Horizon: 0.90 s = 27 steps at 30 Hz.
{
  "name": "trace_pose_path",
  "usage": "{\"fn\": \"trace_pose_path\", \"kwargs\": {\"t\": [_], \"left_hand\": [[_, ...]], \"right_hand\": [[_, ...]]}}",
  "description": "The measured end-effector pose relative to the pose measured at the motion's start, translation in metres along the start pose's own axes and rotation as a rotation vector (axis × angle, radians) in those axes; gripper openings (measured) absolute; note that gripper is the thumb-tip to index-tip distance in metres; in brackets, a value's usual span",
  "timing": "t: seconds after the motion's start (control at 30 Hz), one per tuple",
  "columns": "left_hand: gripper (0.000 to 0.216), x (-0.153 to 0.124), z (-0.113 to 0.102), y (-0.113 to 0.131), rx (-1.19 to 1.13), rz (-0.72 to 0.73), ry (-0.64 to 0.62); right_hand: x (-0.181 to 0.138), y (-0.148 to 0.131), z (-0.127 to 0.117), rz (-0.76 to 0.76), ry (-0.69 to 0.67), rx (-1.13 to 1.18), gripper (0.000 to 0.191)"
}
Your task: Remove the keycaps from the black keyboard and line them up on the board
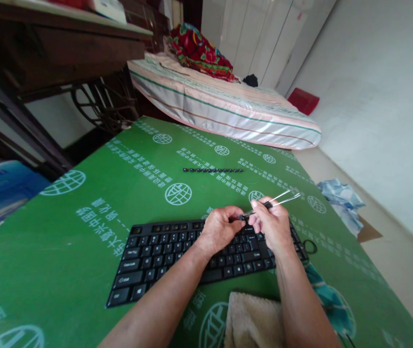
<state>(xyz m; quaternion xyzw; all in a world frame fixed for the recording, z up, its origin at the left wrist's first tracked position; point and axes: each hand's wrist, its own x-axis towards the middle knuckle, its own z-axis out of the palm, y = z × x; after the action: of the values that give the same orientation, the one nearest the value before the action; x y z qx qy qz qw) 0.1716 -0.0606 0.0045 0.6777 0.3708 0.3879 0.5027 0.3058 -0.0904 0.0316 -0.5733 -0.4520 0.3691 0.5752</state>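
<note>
Beige towel (252,321) sits closest to cam, just below the forearms, w/ a teal cloth (331,302) under the right forearm. Beyond it a black keyboard (177,253) lies on the green printed table cover (83,227); both hands hover over its upper right part.

Left hand (219,231): fingers curled inward, thumb and forefinger tips pressed together on something small and dark, prob. a keycap (242,217), right at the tips. Can't tell for sure what it is, too small.

Right hand (273,224): fingers bunched, pinching the dark grip of a wire key puller (277,199); its two thin metal prongs stick out up and to the right of the fingertips, apart from each other. The two hands' fingertips nearly touch, w/ the small dark piece between them.

Well beyond the fingers, further up the table: a row of removed black keycaps (213,170), lined end to end. Past the table edge, a striped mattress (228,108) w/ red floral bedding (201,48).
</note>
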Motion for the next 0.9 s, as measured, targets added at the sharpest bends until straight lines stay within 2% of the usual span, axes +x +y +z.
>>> {"fn": "trace_pose_path", "kwargs": {"t": [0.23, 0.37, 0.5, 0.57, 0.63, 0.8, 0.9], "left_hand": [[0.006, 0.000, -0.001, 0.007, -0.327, -0.080, -0.007], [0.012, -0.002, -0.002, 0.011, -0.379, -0.124, 0.048], [0.024, -0.002, -0.002, 0.010, -0.386, -0.167, 0.097], [0.023, -0.002, -0.002, 0.010, -0.392, -0.178, 0.127], [0.016, -0.002, -0.002, 0.010, -0.405, -0.179, 0.158], [0.013, 0.000, -0.004, 0.011, -0.461, -0.176, 0.181], [0.012, 0.001, -0.004, 0.009, -0.482, -0.163, 0.146]], "right_hand": [[-0.003, 0.000, 0.005, -0.102, 0.060, -0.007, 0.027], [-0.004, 0.001, 0.007, -0.113, 0.100, -0.020, 0.028], [-0.002, 0.002, 0.006, -0.159, 0.231, -0.112, 0.028], [-0.001, 0.002, 0.002, -0.211, 0.273, -0.181, 0.027], [0.000, 0.000, -0.002, -0.245, 0.238, -0.225, 0.025], [-0.005, -0.006, -0.004, -0.241, -0.081, -0.370, 0.023], [-0.008, -0.008, 0.000, -0.257, -0.191, -0.451, 0.022]]}}
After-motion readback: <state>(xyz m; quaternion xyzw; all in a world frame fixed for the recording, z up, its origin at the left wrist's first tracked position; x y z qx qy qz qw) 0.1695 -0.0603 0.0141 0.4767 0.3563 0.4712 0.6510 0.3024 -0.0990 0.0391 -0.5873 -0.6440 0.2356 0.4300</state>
